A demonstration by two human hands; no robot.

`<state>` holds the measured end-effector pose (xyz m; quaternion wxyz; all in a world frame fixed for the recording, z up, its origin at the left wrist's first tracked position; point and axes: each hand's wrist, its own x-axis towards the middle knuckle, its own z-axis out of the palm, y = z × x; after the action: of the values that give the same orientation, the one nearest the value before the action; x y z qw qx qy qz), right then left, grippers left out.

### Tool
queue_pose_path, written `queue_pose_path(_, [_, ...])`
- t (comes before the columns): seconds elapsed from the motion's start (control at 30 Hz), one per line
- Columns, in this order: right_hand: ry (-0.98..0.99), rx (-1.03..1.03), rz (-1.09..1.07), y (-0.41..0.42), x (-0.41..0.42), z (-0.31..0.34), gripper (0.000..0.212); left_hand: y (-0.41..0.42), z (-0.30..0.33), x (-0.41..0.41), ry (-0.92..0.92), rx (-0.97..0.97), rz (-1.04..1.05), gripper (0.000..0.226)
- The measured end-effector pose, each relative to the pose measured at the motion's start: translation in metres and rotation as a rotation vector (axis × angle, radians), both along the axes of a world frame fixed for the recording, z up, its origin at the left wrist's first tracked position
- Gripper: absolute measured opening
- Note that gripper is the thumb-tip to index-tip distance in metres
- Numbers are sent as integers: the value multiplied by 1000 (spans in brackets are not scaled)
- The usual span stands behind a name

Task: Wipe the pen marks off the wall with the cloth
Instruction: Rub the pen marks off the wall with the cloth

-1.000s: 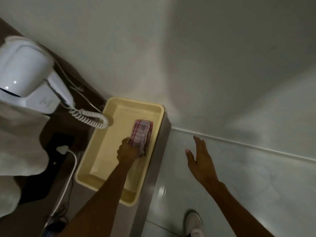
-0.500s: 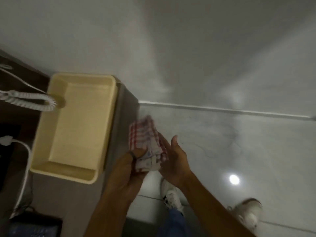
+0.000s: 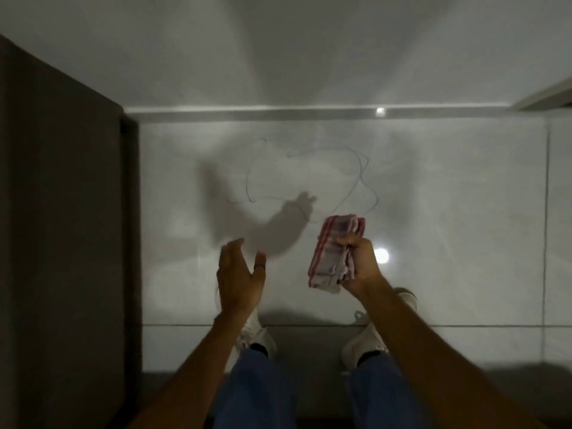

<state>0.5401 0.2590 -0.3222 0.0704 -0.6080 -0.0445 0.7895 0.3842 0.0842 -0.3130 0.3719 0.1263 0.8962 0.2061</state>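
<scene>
Your right hand [image 3: 359, 261] hides part of the cloth [image 3: 332, 252]. Your arms cover parts of both shoes [image 3: 365, 339]. The cabinet [image 3: 58, 212] runs off the left edge. The pen marks [image 3: 309, 178] are faint.

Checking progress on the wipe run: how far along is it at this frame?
Done: the cloth is picked up, folded, gripped in the right hand. In hand: it is held up just below the pen marks, not on them; the left hand is open and empty. Left: all the wiping; the scribble looks whole.
</scene>
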Motion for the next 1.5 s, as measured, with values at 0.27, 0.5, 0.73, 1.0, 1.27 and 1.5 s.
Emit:
queue_pose_path(0.27, [-418,1106,815,0,66,-137,56,12,-171,-18,327,-254,-37,80])
queue_pose_path(0.5, [131,1891,2032,-4,103,-214,64,27,-242,-19,582,-259,138,79])
queue_pose_path(0.73, [-180,2112,1911,125,63,-217,58,22,-255,-20,699,-244,144,79])
queue_pose_path(1.0, [355,2156,2190,90,68,-212,69,19,-255,-20,693,-235,136,80])
queue_pose_path(1.27, [-725,1794,1580,149,36,-202,70,22,-250,-18,697,-224,145,79])
queue_pose_path(1.5, [787,2079,2232,77,93,-198,60,21,-251,-19,690,-216,143,78])
